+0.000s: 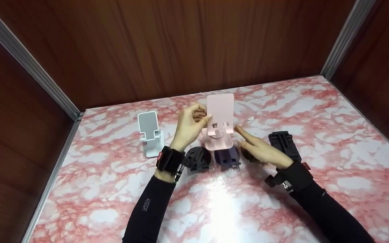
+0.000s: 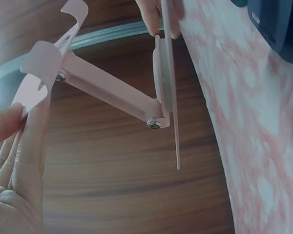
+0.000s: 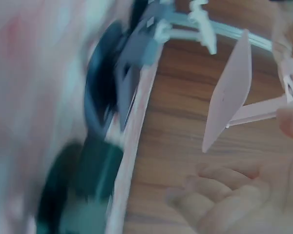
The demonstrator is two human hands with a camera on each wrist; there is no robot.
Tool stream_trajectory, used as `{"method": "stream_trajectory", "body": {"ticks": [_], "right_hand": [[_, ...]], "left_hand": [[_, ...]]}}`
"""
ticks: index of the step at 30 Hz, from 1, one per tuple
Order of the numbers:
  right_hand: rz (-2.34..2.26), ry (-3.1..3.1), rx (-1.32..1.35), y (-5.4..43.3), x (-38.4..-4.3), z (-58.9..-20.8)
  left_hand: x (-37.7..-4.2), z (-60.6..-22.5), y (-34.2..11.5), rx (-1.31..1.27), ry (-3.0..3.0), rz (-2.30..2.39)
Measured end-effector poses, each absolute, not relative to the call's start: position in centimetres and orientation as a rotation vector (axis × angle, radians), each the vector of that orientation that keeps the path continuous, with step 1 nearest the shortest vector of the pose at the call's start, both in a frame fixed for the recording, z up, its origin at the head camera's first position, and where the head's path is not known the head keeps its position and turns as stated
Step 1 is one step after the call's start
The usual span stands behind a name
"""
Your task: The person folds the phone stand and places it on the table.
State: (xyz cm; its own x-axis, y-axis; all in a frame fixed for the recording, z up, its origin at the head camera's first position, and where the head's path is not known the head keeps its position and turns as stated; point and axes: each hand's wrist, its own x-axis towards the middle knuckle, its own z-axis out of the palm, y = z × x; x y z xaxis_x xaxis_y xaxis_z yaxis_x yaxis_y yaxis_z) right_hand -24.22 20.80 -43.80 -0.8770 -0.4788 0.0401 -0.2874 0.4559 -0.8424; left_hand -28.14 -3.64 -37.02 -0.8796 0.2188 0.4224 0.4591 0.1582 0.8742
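A pink phone stand (image 1: 220,109) is lifted above the table, its back plate upright in the head view. My left hand (image 1: 189,126) pinches the left edge of that plate between thumb and fingers. The left wrist view shows the stand's hinged arm (image 2: 110,87) and its flat base (image 2: 174,97) from the side. My right hand (image 1: 258,146) is just right of the stand, fingers extended and fingertips close to its edge. In the right wrist view the right palm and loosely bent fingers (image 3: 229,195) hold nothing, apart from the base plate (image 3: 229,92).
A white phone stand with grey pad (image 1: 149,126) stands at left. Before the pink stand sit a black round-based stand (image 1: 198,158) and a dark blue one (image 1: 227,157). Another dark one (image 1: 248,155) is partly behind my right hand. A black stand (image 1: 284,143) lies at right.
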Motion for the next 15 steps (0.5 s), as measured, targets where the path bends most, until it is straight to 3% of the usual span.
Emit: {"method": "stream_trajectory", "body": {"ticks": [7, 15], "right_hand": [[-1.867, 1.906, -0.472, 20.8, -24.2, -43.8], [-1.999, 1.664, -0.394, 20.1, -24.3, -44.4]], "left_hand": [[-26.5, -36.4, -3.5, -0.717, -2.246, -1.829], [-25.0, -36.3, -3.1, -0.796, -2.231, -1.849]]}}
